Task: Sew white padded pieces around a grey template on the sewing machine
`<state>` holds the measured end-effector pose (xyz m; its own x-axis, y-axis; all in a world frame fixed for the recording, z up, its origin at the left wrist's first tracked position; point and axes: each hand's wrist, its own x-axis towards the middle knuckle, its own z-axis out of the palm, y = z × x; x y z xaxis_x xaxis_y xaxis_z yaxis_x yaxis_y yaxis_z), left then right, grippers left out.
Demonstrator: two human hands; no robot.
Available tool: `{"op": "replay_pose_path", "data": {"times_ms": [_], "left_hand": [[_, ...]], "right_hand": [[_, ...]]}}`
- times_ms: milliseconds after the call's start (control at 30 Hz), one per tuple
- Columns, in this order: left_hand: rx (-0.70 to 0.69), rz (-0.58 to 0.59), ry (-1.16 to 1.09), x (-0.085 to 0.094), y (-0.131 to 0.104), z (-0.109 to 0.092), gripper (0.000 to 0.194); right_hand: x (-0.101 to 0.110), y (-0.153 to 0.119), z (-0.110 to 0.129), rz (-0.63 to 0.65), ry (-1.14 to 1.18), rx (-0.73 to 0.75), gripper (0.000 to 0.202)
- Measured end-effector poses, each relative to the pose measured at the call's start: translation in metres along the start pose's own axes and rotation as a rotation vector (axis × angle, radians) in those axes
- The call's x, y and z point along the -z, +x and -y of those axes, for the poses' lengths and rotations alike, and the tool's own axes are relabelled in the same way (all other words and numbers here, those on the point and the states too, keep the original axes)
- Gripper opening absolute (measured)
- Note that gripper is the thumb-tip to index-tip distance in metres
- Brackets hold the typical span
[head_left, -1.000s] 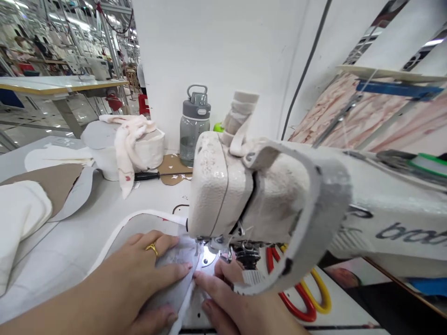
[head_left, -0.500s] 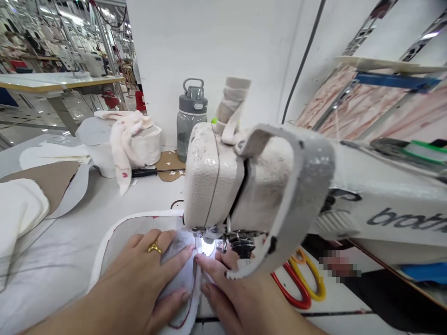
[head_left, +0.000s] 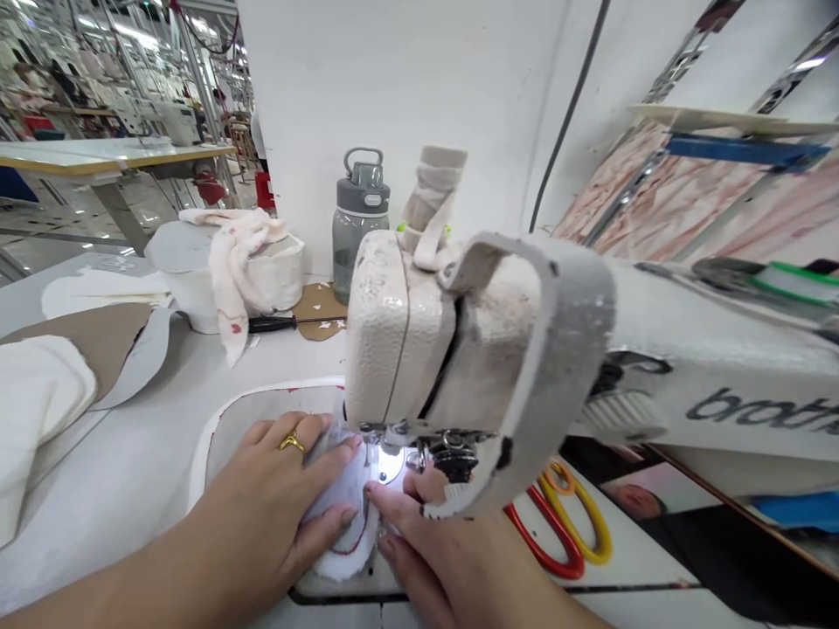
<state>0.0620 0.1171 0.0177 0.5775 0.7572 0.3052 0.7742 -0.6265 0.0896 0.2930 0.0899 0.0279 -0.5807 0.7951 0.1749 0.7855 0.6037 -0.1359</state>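
Observation:
A grey fabric panel [head_left: 262, 404] with a white fluffy border and a dark red line along its edge lies under the head of a white sewing machine [head_left: 384, 323]. My left hand [head_left: 281, 480], a gold ring on one finger, rests flat on the panel with fingers spread, left of the lit needle area [head_left: 390, 466]. On the other side my right hand [head_left: 433, 533] touches the panel's right edge with its index fingertip. Its thumb is held apart, lower down; its other fingers are partly hidden behind the machine's grey handle-shaped bar [head_left: 564, 349].
Red-handled [head_left: 557, 546] and yellow-handled scissors [head_left: 593, 524] lie right of my right hand. A grey water bottle [head_left: 360, 231] stands behind the machine. Left are a screwdriver [head_left: 272, 324], a white fabric-covered round piece [head_left: 279, 275] and stacked cut pieces [head_left: 56, 384].
The panel has slid away from me under the machine and turned a little; its rounded near end now shows beside the needle. My left hand has shifted slightly; my right has stayed about where it was.

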Motion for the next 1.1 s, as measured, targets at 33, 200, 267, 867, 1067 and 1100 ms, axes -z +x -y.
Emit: {"op": "replay_pose_path", "data": {"times_ms": [33,200,267,867,1067,1100], "left_hand": [[-0.001,0.010,-0.025,0.000,0.000,0.001,0.039],[-0.127,-0.006,-0.171,0.006,0.003,0.009,0.032],[-0.154,-0.027,-0.171,0.007,0.005,0.012,0.033],[-0.030,-0.022,-0.079,-0.006,0.008,0.015,0.038],[-0.003,0.009,-0.091,-0.005,0.009,0.016,0.038],[-0.011,0.018,-0.097,-0.004,0.009,0.018,0.038]], "right_hand": [[0.001,0.000,0.000,0.009,-0.002,0.001,0.038],[0.001,0.000,-0.001,0.041,0.035,-0.015,0.037],[0.002,0.000,-0.001,0.042,0.035,-0.014,0.037],[-0.002,0.004,0.001,-0.125,0.028,-0.017,0.035],[-0.005,0.000,-0.001,-0.170,0.059,-0.011,0.033],[-0.004,0.000,-0.001,-0.172,0.061,-0.012,0.032]]}}
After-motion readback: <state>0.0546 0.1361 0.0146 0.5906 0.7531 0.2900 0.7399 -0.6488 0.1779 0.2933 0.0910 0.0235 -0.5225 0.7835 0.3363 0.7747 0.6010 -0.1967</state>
